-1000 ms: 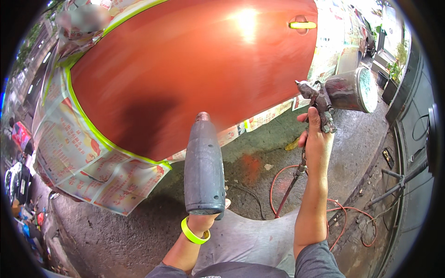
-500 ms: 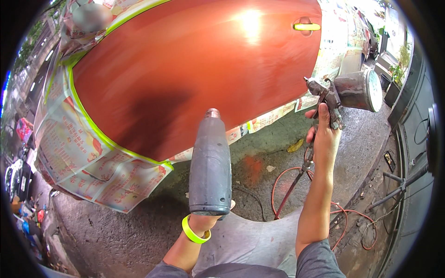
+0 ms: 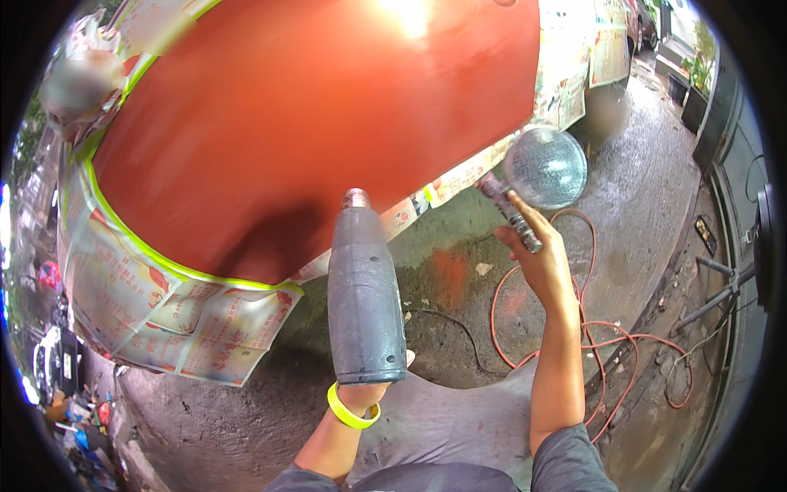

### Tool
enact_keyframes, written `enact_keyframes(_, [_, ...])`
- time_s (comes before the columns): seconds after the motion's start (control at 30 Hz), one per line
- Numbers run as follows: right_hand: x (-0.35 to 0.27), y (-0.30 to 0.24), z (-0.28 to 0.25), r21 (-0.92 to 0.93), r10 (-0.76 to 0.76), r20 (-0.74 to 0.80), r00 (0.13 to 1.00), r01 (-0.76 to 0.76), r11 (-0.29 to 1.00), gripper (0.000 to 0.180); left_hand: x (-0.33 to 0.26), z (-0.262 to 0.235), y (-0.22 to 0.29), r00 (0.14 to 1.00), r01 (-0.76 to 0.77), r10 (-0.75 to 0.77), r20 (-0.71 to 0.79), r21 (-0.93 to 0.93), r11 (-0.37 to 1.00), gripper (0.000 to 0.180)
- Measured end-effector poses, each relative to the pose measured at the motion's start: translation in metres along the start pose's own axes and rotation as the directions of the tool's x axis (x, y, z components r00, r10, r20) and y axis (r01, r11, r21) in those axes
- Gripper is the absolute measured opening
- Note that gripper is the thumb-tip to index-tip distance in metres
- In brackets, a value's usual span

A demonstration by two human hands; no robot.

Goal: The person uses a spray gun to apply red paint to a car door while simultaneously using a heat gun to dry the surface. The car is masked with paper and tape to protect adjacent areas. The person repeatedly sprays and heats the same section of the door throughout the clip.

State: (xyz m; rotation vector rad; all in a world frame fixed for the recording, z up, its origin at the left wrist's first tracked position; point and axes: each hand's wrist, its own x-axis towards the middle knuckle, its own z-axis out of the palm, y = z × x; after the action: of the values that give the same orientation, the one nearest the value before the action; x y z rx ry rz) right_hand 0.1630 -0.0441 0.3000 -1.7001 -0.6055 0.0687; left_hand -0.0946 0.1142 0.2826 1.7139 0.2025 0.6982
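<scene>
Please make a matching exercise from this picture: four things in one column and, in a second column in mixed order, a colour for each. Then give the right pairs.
Things:
1. Heat gun, in the left hand
2. Car panel
3. Hose
4. Wristband

Colours:
A. yellow-green
B. red
C. grey
D. orange

Pairs: 1-C, 2-B, 3-D, 4-A

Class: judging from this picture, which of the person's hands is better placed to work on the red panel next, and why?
Probably left: the left hand holds the grey heat gun, nozzle at the red panel. The right hand holds the spray gun off to the side.
</scene>
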Motion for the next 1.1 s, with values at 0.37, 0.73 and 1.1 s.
enact_keyframes(0.37, [-0.001,0.170,0.059,-0.205,0.385,0.499,0.777,-0.325,0.923,0.051,0.007,-0.011,-0.030,0.981,-0.098,0.052,0.187,0.247,0.964,0.054])
enact_keyframes(0.73, [0.006,0.279,0.123,0.060,0.659,0.116,0.744,-0.667,0.743,0.044,0.078,0.014,0.034,0.968,0.241,-0.249,-0.004,0.275,0.931,0.034])
enact_keyframes(1.1, [0.039,0.345,0.207,-0.100,0.576,0.171,0.800,-0.567,0.817,0.057,0.064,-0.010,-0.029,0.984,0.120,-0.165,0.073,0.417,0.901,0.044])
